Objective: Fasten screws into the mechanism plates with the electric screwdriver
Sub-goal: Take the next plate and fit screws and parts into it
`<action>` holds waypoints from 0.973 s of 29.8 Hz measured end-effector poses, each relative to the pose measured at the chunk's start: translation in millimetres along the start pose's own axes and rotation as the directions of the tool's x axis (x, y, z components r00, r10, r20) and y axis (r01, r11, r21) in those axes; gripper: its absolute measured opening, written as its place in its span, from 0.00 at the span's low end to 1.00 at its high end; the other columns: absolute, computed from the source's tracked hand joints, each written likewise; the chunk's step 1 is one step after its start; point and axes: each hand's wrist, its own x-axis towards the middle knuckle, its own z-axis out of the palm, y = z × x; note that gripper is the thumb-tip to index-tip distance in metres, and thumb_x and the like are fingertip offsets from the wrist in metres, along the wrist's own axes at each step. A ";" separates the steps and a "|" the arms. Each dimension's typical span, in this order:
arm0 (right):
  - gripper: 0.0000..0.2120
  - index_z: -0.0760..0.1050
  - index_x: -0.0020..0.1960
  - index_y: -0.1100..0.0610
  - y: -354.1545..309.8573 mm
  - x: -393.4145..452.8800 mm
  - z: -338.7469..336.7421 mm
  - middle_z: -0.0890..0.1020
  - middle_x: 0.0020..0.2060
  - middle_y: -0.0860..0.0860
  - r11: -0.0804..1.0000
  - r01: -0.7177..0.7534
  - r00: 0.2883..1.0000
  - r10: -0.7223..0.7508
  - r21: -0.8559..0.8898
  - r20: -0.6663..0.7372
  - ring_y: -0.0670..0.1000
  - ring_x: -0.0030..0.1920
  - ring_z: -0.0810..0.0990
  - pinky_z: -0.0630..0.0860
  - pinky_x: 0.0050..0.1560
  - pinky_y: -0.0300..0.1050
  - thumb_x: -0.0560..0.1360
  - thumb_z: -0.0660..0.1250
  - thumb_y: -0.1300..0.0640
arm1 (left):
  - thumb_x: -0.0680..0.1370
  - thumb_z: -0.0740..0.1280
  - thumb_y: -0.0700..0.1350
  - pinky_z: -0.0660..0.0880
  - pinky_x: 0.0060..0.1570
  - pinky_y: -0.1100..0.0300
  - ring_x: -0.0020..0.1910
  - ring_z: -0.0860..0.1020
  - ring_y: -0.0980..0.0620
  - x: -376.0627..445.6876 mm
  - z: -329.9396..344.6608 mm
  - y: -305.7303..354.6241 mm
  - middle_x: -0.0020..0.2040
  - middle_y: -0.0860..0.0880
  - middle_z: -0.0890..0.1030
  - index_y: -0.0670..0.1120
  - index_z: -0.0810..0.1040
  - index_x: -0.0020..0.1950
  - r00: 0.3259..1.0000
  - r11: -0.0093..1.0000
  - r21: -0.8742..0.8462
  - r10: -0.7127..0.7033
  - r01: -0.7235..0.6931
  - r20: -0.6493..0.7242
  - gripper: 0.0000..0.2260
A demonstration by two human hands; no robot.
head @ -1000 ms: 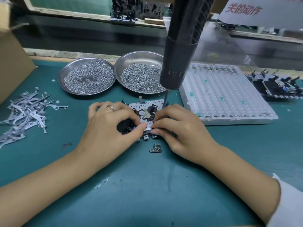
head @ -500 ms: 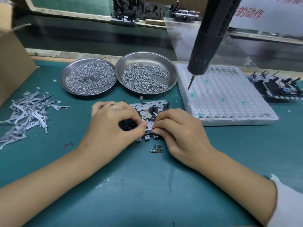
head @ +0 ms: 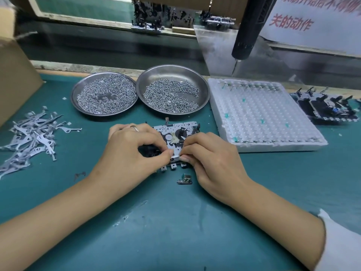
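Observation:
A grey metal mechanism plate [head: 175, 132] with black parts lies flat on the green mat at the centre. My left hand [head: 134, 153] and my right hand [head: 213, 157] rest over its near half, fingers curled. Together their fingertips pinch a small metal piece [head: 175, 158] at the plate's front edge. The black electric screwdriver [head: 248, 30] hangs free at the upper right, its bit pointing down above the white tray's far edge. Neither hand touches it. Two steel dishes of screws [head: 105, 94] [head: 172, 94] stand behind the plate.
A white dimpled foam tray [head: 263, 116] sits right of the plate, with finished black mechanisms [head: 328, 108] beyond it. Loose metal levers [head: 31, 135] are piled at the left, near a cardboard box [head: 13, 79]. A small bracket [head: 185, 179] lies near my right hand.
The hanging screwdriver has swung up and to the right, away from the plate. Both hands stayed on the plate, fingertips working at its front edge.

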 end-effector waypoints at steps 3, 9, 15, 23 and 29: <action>0.07 0.80 0.41 0.63 -0.8 0.0 -0.1 0.82 0.42 0.54 1.000 -0.010 1.000 0.010 0.001 -0.003 0.58 0.37 0.78 0.75 0.31 0.50 0.75 0.66 0.62 | 0.65 0.71 0.53 0.65 0.59 0.50 0.42 0.77 0.58 -0.3 0.5 -0.1 0.37 0.59 0.80 0.57 0.79 0.31 1.000 0.999 -0.038 0.007 -0.007 0.003 0.04; 0.04 0.80 0.40 0.64 -3.8 1.6 1.1 0.82 0.40 0.54 0.999 -0.031 0.999 0.031 -0.008 -0.028 0.58 0.36 0.78 0.75 0.30 0.50 0.73 0.68 0.64 | 0.67 0.78 0.42 0.66 0.50 0.67 0.40 0.77 0.58 1.8 0.3 -3.3 0.35 0.56 0.81 0.49 0.83 0.32 0.999 0.998 -0.057 0.040 -0.039 0.010 0.06; 0.06 0.80 0.39 0.63 -6.7 1.5 3.7 0.82 0.40 0.54 0.998 -0.052 0.997 0.050 -0.025 -0.062 0.58 0.36 0.78 0.75 0.28 0.50 0.73 0.67 0.64 | 0.66 0.77 0.40 0.70 0.44 0.67 0.38 0.78 0.56 1.6 0.0 -4.6 0.35 0.54 0.81 0.46 0.84 0.32 0.999 0.993 -0.113 0.038 -0.036 0.015 0.05; 0.03 0.81 0.39 0.62 -5.4 1.1 3.0 0.82 0.39 0.53 0.997 -0.074 0.996 0.075 0.019 -0.055 0.57 0.36 0.79 0.76 0.31 0.49 0.71 0.69 0.64 | 0.66 0.77 0.39 0.67 0.40 0.74 0.36 0.78 0.57 1.6 -2.7 -3.3 0.34 0.53 0.81 0.47 0.84 0.32 0.999 0.991 -0.129 0.028 -0.023 0.038 0.05; 0.03 0.81 0.40 0.60 -2.2 3.1 -0.2 0.82 0.40 0.52 0.998 -0.054 0.998 0.055 0.040 -0.023 0.57 0.38 0.79 0.77 0.33 0.48 0.71 0.69 0.62 | 0.65 0.78 0.40 0.66 0.41 0.76 0.37 0.78 0.59 1.4 -4.1 -2.4 0.34 0.54 0.81 0.50 0.84 0.31 1.000 0.991 -0.136 0.013 -0.009 0.023 0.07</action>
